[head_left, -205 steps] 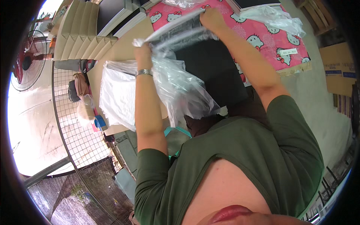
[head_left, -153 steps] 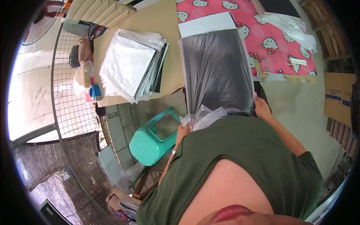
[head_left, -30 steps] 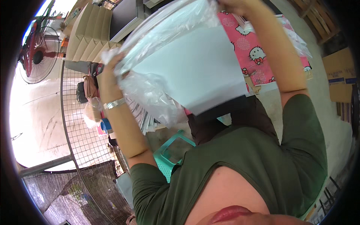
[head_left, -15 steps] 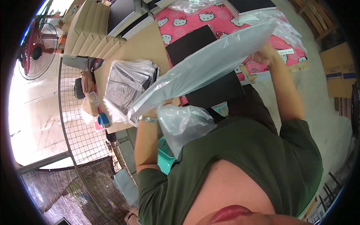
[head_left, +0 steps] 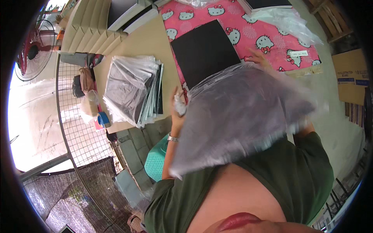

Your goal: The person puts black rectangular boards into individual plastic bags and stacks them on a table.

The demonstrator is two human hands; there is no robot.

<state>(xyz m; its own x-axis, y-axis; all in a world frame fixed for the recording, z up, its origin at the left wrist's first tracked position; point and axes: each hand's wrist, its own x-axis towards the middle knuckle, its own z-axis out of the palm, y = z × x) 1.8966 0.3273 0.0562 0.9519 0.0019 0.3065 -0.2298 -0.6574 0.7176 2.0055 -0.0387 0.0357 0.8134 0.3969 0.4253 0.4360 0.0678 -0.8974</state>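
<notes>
A large clear plastic bag [head_left: 237, 112], puffed and blurred by motion, spreads in front of my chest and hides much of my right forearm. On the pink patterned cloth lies a flat black board [head_left: 206, 52], its near edge meeting the bag's far edge; whether any of it is inside I cannot tell. My left hand [head_left: 177, 110] is at the bag's left side, a crumpled whitish piece of plastic [head_left: 179, 105] held at its fingers. At the bag's far right edge, beside the board's corner, my right hand [head_left: 259, 61] is open with fingers spread.
Left of the board, a pile of black boards in clear bags [head_left: 130, 91] lies on a brown tabletop [head_left: 149, 42]. Thick black-topped stacks [head_left: 132, 15] stand behind. More clear plastic [head_left: 289, 23] lies at the far right. A teal plastic stool [head_left: 155, 159] is below left.
The clear bag has come down from a stretched, slanted hold above the table to in front of my chest. More of the black board shows. My right hand has moved left and opened.
</notes>
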